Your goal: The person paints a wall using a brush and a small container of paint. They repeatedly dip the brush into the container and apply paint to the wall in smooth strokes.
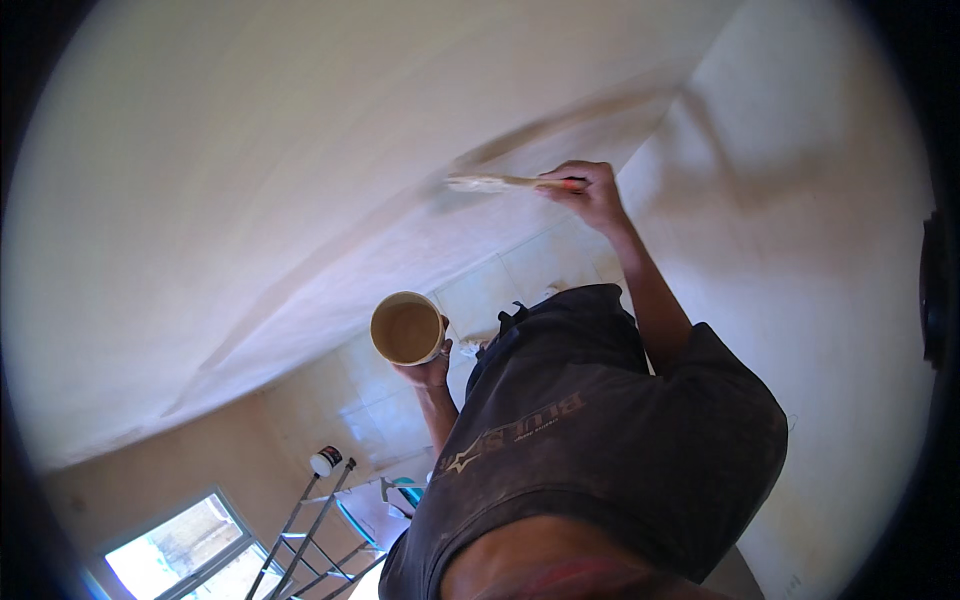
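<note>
My right hand [589,191] is closed around the handle of a paintbrush [487,182], which has a red mark near the fingers. Its pale, coated bristles are at the plastered wall [322,172], beside a darker damp-looking band; exact contact is unclear. Lower and to the left, my left hand [431,367] holds a round, pale tub [407,328] from the side and below. The tub's open mouth faces the camera and shows a beige-brown inside; how full it is, I cannot tell.
A second wall [817,300] meets the first at a corner on my right. Below are the tiled floor [367,375] and my feet. At lower left stand a metal ladder [300,536], a white tub with a dark label [325,461] by its top, and a window [187,547].
</note>
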`<act>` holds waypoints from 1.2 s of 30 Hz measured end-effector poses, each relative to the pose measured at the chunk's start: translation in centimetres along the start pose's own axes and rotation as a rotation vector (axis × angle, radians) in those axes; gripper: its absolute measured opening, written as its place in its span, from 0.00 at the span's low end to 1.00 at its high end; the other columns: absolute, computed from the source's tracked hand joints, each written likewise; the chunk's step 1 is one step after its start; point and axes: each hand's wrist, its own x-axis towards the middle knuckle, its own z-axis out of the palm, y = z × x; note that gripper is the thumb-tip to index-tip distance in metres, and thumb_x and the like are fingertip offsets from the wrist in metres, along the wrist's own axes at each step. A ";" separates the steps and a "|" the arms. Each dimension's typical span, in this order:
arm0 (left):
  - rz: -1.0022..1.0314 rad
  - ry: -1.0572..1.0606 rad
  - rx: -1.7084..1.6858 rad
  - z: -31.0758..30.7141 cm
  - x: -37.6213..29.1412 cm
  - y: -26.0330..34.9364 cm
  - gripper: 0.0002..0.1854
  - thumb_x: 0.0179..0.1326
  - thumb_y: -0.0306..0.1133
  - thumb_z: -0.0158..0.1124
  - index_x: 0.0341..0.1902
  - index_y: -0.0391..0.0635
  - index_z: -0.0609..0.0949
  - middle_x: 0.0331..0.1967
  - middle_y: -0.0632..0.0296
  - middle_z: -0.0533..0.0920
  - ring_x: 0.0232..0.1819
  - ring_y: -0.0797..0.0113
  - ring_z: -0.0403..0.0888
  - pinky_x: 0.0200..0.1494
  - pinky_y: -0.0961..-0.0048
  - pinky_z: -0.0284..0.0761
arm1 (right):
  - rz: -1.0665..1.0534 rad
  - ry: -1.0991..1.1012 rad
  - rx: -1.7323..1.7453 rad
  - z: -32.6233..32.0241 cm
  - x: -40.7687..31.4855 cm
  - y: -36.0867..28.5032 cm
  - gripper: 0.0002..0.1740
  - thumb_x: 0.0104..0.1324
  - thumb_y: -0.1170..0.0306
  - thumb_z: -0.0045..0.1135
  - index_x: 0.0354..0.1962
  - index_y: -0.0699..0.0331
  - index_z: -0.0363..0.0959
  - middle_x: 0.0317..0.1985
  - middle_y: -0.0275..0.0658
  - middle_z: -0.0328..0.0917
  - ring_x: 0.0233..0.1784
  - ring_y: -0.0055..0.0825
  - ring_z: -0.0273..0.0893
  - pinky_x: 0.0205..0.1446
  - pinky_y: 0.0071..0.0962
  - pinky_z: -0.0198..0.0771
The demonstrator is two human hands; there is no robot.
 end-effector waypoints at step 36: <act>-0.006 0.065 0.210 4.3 -1.9 -2.0 0.37 0.69 0.61 0.56 0.74 0.53 0.69 0.66 0.42 0.74 0.64 0.38 0.72 0.40 0.48 0.88 | -0.189 0.654 -0.541 -10.2 -0.4 0.4 0.18 0.68 0.78 0.61 0.56 0.67 0.78 0.41 0.52 0.81 0.42 0.51 0.82 0.45 0.41 0.77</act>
